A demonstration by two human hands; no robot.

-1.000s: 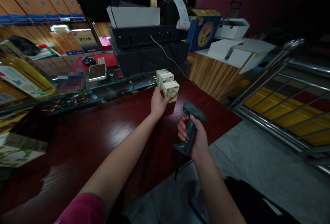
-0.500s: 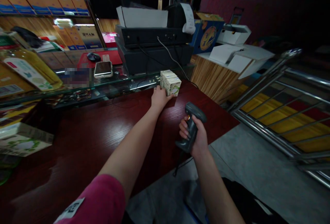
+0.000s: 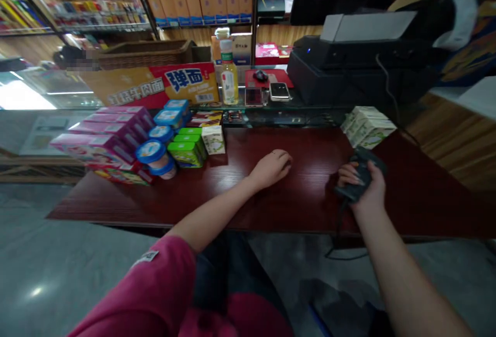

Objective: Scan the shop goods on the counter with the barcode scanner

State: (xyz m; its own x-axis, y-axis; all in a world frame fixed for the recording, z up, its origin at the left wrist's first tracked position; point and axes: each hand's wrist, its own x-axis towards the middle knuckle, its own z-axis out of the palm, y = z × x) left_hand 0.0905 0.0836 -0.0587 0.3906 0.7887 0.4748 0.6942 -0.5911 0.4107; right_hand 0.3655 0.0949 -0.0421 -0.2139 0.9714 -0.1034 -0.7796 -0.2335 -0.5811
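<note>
My right hand point(image 3: 364, 179) grips a dark barcode scanner point(image 3: 358, 171) by its handle, its cable hanging past the table's front edge. Just beyond it, several white-and-green cartons point(image 3: 369, 127) stand side by side on the dark red table point(image 3: 306, 192). My left hand point(image 3: 272, 167) is over the middle of the table, fingers curled loosely inward, with nothing visible in them. To its left stand one white-and-green carton point(image 3: 214, 139), green packs point(image 3: 186, 152), blue-lidded tubs point(image 3: 152, 154) and pink-purple boxes point(image 3: 103, 138).
Behind the table, a glass counter carries an oil bottle point(image 3: 230, 76), a noodle carton point(image 3: 155, 86), a phone point(image 3: 279, 91) and a mouse point(image 3: 260, 75). A black printer unit point(image 3: 360, 58) stands at the back right. Stocked shelves point(image 3: 205, 1) line the back.
My left hand has let go of the cartons at the right and moved left. The view has turned left, bringing the other goods into sight. My right hand still holds the barcode scanner.
</note>
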